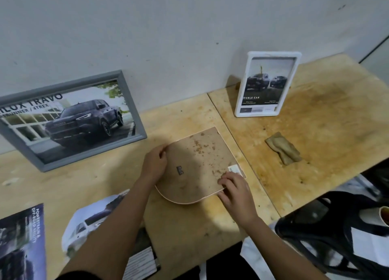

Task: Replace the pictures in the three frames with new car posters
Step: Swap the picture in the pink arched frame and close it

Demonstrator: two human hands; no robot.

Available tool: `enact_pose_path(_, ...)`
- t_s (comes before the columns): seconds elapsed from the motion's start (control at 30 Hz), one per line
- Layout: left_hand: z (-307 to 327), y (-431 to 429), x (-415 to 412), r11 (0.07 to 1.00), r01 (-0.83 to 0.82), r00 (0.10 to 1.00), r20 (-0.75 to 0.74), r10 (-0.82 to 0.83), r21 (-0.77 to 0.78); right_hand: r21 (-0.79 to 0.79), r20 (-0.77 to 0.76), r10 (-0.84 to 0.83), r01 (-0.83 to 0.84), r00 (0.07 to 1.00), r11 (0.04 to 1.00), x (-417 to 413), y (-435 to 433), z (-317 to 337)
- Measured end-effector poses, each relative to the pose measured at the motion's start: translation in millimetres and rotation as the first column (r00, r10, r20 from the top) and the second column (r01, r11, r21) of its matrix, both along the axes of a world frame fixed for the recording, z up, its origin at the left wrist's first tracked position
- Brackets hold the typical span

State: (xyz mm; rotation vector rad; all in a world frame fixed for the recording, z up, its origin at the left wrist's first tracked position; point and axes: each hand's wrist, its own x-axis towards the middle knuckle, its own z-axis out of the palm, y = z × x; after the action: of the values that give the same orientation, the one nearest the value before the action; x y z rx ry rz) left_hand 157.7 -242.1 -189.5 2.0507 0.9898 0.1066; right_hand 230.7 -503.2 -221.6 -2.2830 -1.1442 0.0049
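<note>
The face-down frame (pixel 195 166) lies flat in the middle of the wooden table (pixel 315 121), just left of the seam between its two boards. Its speckled brown backing faces up, with a small metal hanger (pixel 180 170) near the centre and a white label (pixel 234 168) at the right corner. The left hand (pixel 154 164) grips the frame's left edge, fingers curled over it and thumb on top. The right hand (pixel 233 187) holds the near right corner with bent fingers, their tips on the backing just below the label; its thumb is hidden. Behind and to the left, a grey frame (pixel 71 119) leans against the wall, showing a dark pickup poster, its lower right corner near the left hand but apart from it. At the back right, a white frame (pixel 267 84) stands upright with another truck picture. A crumpled tan cloth (pixel 283 148) lies on the right board, well apart from the hands. Near the front edge, a white-truck poster (pixel 88 223) lies partly under the left forearm, and a dark blue poster (pixel 21 244) lies beside it at the far left. A dark booklet (pixel 143 260) pokes out beneath the forearm. Off the table's right edge sit a black bag (pixel 328 227) and a paper cup (pixel 384 215).
</note>
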Motion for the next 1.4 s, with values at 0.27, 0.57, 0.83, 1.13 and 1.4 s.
enact_pose_path(0.27, -10.5, -14.2, -6.2, 0.974, 0.074, 0.997, 0.001, -0.076, 0.215, -0.126, -0.036, 0.123, -0.126, 0.992, 0.984, 17.6, -5.6, -2.0)
enact_pose_path(0.57, -28.1, -85.6, -71.1, 0.97, -0.212, 0.972, -0.074, 0.221, 0.121, -0.377, -0.12, 0.492, -0.498, 0.862, 0.781, 76.7, 75.5, 37.7)
enact_pose_path(0.83, -30.5, -140.2, -74.9, 0.917, -0.366, 0.919, -0.095, 0.383, 0.159, -0.625, -0.193, 0.845, -0.726, 0.499, 0.287, 59.7, 167.6, 44.5)
enact_pose_path(1.13, -32.6, -143.3, -77.1, 0.929, -0.268, 0.906, -0.26, 0.333, 0.256, -0.805, -0.13, 0.975, -0.593, 0.179, 0.002, 49.3, 200.5, 47.4)
enact_pose_path(1.4, -32.7, -142.7, -72.2, 0.939, -0.196, 0.897, -0.336, 0.288, 0.282, -0.832, 0.001, 0.996, -0.552, 0.086, 0.049, 39.1, 199.3, 57.5)
